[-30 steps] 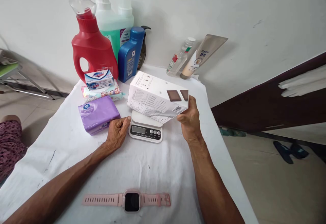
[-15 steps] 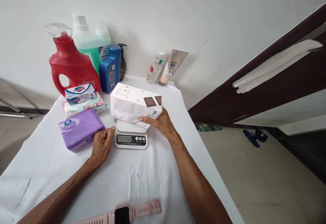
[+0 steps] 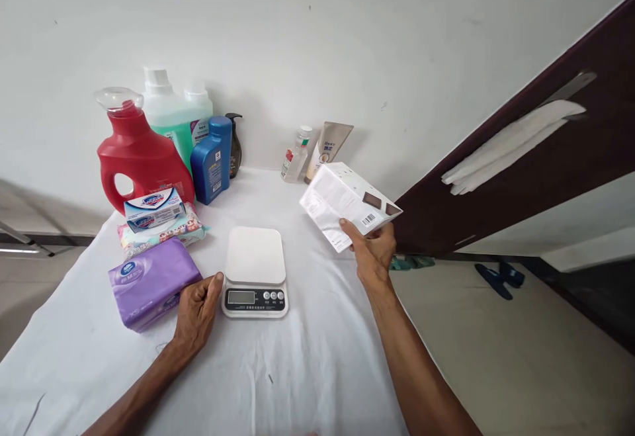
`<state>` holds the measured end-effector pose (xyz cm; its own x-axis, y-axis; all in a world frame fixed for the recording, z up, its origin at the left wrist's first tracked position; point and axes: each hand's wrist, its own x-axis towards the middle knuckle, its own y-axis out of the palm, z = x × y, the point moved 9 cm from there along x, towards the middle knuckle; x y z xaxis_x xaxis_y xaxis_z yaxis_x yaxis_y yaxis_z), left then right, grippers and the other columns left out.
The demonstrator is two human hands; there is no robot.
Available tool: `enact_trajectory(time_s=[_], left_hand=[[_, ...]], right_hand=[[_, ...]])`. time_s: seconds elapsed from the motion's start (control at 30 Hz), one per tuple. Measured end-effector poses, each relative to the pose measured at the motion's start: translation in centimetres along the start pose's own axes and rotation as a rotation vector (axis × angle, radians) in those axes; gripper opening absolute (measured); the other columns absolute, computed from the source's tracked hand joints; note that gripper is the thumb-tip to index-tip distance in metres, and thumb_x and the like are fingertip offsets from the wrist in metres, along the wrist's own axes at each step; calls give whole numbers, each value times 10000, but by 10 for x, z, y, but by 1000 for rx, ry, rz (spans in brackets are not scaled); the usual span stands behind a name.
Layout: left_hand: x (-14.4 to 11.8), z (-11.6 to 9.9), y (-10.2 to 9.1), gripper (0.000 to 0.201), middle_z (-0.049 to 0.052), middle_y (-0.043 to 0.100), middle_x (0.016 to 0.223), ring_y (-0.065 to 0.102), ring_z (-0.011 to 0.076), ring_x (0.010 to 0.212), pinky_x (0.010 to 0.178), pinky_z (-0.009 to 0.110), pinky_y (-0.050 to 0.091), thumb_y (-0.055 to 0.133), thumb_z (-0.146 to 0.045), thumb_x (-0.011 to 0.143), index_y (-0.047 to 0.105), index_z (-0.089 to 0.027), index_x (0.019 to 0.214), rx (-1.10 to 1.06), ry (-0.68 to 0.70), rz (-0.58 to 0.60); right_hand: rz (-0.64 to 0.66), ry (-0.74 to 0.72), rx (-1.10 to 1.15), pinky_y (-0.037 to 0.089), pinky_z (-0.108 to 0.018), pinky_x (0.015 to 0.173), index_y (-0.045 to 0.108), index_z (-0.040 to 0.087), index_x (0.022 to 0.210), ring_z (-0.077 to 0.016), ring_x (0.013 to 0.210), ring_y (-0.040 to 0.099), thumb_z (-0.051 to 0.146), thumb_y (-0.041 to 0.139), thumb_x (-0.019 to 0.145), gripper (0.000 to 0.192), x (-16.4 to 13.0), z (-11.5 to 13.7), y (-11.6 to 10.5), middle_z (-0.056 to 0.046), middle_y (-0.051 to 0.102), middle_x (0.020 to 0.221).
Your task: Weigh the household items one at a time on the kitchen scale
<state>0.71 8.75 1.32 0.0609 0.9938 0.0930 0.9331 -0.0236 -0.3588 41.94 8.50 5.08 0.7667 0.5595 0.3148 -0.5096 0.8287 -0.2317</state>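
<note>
Right hand (image 3: 373, 251), arm extended, grips a tilted white box (image 3: 347, 204) in the air to the right of the scale (image 3: 254, 270). Left hand (image 3: 196, 313), fingers loosely curled and holding nothing, rests beside the scale.

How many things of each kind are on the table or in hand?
Bottles and jugs: 5, from red jug to clear bottle
Tube: 1
Packs and boxes: 4, one white box in right hand
Scale: 1
Total: 11

White box (image 3: 347, 208): matt printed cardboard. Scale (image 3: 254, 270): smooth white plastic, glossy dark display strip. Counter (image 3: 297, 370): creased white cloth covering. Purple tissue pack (image 3: 151, 280): shiny plastic film. Red jug (image 3: 141, 158): glossy plastic with clear cap.
</note>
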Motion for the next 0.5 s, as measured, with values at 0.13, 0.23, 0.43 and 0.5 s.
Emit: enact_trajectory(time_s=[0.13, 0.23, 0.43, 0.5], left_hand=[[0, 3, 1, 478, -31, 176, 613, 197, 110, 572, 534, 291, 178, 420, -542, 948, 193, -253, 641, -3, -2, 7], [-1, 2, 3, 470, -31, 174, 621, 192, 110, 576, 529, 288, 180, 417, -519, 967, 198, -250, 650, -16, 11, 18], [0, 0, 4, 443, -31, 175, 630, 196, 106, 574, 516, 285, 178, 424, -450, 986, 205, -247, 659, -8, 35, 20], [1, -2, 4, 436, -32, 179, 628, 198, 105, 571, 514, 285, 177, 423, -431, 989, 208, -246, 658, -13, 42, 24]], right_hand=[[-227, 127, -252, 584, -546, 929, 558, 231, 1036, -373, 1014, 693, 519, 909, 555, 662, 30, -35, -13, -115, 728, 1036], [-275, 153, -302, 529, -546, 1050, 517, 235, 1036, -386, 1100, 684, 456, 889, 578, 631, 43, -44, 3, -144, 716, 1106], [-300, 155, -328, 472, -530, 1133, 465, 201, 1148, -395, 1250, 629, 410, 866, 649, 673, 64, -54, 43, -200, 672, 1233], [-304, 149, -341, 462, -538, 1143, 448, 200, 1179, -395, 1277, 612, 408, 861, 673, 685, 70, -56, 51, -204, 657, 1257]])
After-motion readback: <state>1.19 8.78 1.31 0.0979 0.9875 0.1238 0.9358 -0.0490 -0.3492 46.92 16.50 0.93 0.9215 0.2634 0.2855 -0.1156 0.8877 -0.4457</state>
